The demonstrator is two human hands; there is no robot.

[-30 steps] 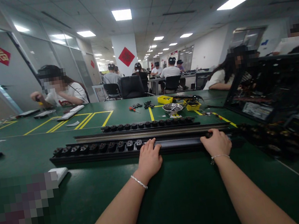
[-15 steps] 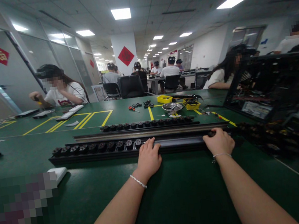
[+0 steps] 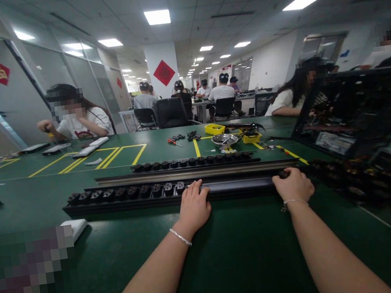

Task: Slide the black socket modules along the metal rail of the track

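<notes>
A long black channel (image 3: 237,185) lies crosswise before me, its left part filled by a row of round black socket modules (image 3: 132,192). My left hand (image 3: 195,205) grips the channel just right of the last modules, fingers over its top and thumb on the near side. Near the channel's right end, my right hand (image 3: 295,185) is closed on a dark round piece that looks like another socket module (image 3: 283,173), mostly covered by the fingers. Behind lie a bare metal strip (image 3: 141,177) and a second channel (image 3: 190,161) with similar modules.
At right, loose dark modules (image 3: 356,177) are heaped near an open computer case (image 3: 340,116). Farther back are a metal bowl (image 3: 224,140), yellow bins (image 3: 215,128) and a red screwdriver (image 3: 173,142). Co-workers sit across the green table (image 3: 141,251). A white object (image 3: 74,230) lies left.
My right hand has slid slightly right along the channel with the dark round piece. My left hand stays on the channel.
</notes>
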